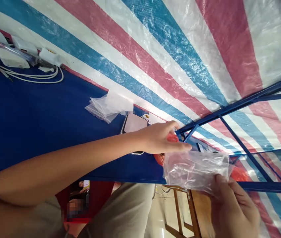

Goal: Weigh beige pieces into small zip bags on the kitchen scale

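Note:
My left hand [160, 138] reaches in from the left across a blue-covered table [43, 112], its fingers closed around a small red object [172, 138] whose kind I cannot tell. The fingertips are close to a blue metal frame [187, 134]. At the lower right, my right hand [234, 211] grips the edge of a crumpled clear plastic bag [196, 172]. The bag hangs just right of my left hand's fingertips, apart from them or barely touching.
A pile of clear plastic sheets [103, 107] and a flat pale device [134, 123] lie on the table. White adapters and cables [23, 56] sit far left. A striped tarp [155, 56] fills the top. Below are a wooden chair [180, 211], my khaki-clad leg [120, 211] and a red package [80, 201].

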Demonstrator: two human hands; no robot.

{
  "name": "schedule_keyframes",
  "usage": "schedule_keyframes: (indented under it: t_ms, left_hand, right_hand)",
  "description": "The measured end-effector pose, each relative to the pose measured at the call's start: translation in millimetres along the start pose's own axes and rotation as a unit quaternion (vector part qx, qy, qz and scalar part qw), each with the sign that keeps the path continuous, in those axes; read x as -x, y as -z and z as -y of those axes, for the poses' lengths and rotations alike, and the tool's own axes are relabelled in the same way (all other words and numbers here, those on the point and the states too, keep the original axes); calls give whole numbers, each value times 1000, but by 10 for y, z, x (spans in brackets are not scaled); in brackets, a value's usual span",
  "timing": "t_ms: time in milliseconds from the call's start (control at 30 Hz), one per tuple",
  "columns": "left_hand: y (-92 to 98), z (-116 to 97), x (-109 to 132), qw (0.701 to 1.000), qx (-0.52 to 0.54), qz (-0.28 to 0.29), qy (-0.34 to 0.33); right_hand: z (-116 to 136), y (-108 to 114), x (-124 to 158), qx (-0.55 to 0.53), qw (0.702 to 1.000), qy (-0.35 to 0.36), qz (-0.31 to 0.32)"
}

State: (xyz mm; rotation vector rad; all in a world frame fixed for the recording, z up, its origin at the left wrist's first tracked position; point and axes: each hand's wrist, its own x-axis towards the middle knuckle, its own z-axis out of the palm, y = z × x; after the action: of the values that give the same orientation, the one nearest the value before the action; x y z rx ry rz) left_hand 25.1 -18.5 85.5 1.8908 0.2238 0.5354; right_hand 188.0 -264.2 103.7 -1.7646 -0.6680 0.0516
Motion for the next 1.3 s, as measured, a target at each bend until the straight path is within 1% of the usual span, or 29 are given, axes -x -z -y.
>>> schedule_keyframes:
  t_ms: [33, 100, 133, 167, 200, 267, 333, 400, 500, 600, 700, 800, 900, 1000, 1067, 1133, 1200, 1233, 1300]
  left_hand:
    - [31, 28, 143, 997, 47, 41, 54]
    - [55, 142, 455, 978, 130, 88, 135]
    - [48, 216, 616, 967, 169, 96, 166]
    - [30, 292, 774, 955, 205, 88, 193]
    - [5, 365, 923, 947, 232, 56, 215]
    - [-41, 484, 1185, 936, 254, -53, 237]
    - [-49, 564, 1391, 924, 243, -151, 252]
    - [1, 625, 1550, 914, 212, -223, 266]
    - [152, 725, 1733, 905, 135, -299, 272]
    - [316, 828, 1871, 902, 60, -332, 270]
    - [440, 899, 1968, 890, 19, -362, 276]
    - [526, 948, 2024, 877, -10, -391, 281]
    - [582, 996, 2041, 863, -31, -414, 288]
    - [606, 1017, 2033, 856, -38, -423, 294]
    - [610, 994, 2033, 852, -80, -423, 297]
    - [616, 945, 2051, 840, -162, -422, 299]
    - [634, 886, 2090, 815, -249, -428, 301]
    - [648, 861, 2115, 802, -276, -436, 301]
    - [686, 827, 2171, 785, -286, -467, 289]
  right_hand:
    - [-37, -84, 77, -46, 998, -46, 7]
    - [-139, -286, 191, -110, 988, -108, 22]
    - [-201, -398, 233, -124, 984, -121, 37]
    - [-266, -516, 270, -130, 981, -132, 61]
    - [-327, -637, 305, -130, 977, -143, 92]
    - [-425, -883, 387, -123, 963, -168, 172]
    - [-479, -1128, 496, -123, 945, -184, 243]
    - [-503, -1366, 626, -135, 928, -189, 291]
    - [-530, -1684, 826, -164, 910, -194, 327]
    - [-553, -1901, 984, -190, 897, -200, 345]
    - [-552, -1995, 1065, -200, 887, -208, 360]
    - [-539, -2010, 1075, -191, 886, -208, 368]
    - [-532, -2018, 1058, -184, 886, -205, 374]
    - [-539, -2052, 1059, -168, 889, -194, 380]
    - [-556, -2083, 1083, -147, 894, -183, 382]
    - [-584, -2108, 1127, -124, 906, -164, 370]
    - [-615, -2122, 1186, -105, 922, -134, 347]
    - [-630, -2125, 1218, -94, 930, -116, 337]
    - [-646, -2129, 1276, -68, 941, -78, 322]
